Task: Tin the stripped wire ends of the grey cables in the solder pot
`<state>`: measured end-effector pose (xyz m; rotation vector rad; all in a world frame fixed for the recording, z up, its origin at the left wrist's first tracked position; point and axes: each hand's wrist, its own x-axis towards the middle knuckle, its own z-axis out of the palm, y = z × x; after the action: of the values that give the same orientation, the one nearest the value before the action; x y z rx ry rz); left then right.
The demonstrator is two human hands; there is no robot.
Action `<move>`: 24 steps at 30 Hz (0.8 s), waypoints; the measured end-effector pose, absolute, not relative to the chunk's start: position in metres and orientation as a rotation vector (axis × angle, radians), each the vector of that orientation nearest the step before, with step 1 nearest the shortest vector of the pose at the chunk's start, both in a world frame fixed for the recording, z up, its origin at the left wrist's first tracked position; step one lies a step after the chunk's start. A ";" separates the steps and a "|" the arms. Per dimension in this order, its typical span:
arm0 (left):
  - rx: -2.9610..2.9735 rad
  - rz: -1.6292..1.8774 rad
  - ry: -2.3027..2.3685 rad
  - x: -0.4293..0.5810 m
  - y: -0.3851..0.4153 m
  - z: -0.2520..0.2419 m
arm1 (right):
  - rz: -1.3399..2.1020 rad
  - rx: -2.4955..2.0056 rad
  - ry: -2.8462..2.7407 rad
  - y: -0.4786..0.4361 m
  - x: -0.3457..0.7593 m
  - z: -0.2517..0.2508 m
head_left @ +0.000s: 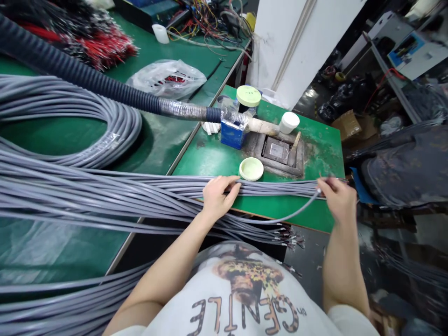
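Note:
A thick bundle of grey cables (147,193) lies across the green table (210,161) from left to right. My left hand (219,196) rests on top of the bundle with fingers curled over it. My right hand (338,198) pinches the end of a single grey cable (297,212) that sags below the bundle near the table's right edge. Stripped cable ends (289,238) hang over the front edge between my hands.
A black corrugated hose (87,77) runs over the table to a metal pot set in the surface (278,151). A pale green lid (251,169), a jar (248,99), a white cup (289,122), a coil of grey cable (87,121) and a plastic bag (168,77) lie around.

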<state>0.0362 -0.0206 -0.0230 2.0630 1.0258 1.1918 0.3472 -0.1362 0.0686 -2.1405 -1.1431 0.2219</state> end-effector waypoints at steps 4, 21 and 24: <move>2.110 1.168 0.711 0.055 -0.037 -0.009 | 0.392 -2.508 -0.888 -0.261 0.360 0.056; 2.866 0.582 0.833 0.160 -0.046 0.022 | 1.633 -1.401 -0.967 -0.199 0.242 -0.024; 2.838 0.577 0.807 0.163 -0.045 0.020 | 1.584 -1.250 -0.810 -0.174 0.236 -0.021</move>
<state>0.1627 -0.0454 0.0203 2.8381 0.8072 0.5771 0.2361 -0.1744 -0.0206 -1.2503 -0.8100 1.5845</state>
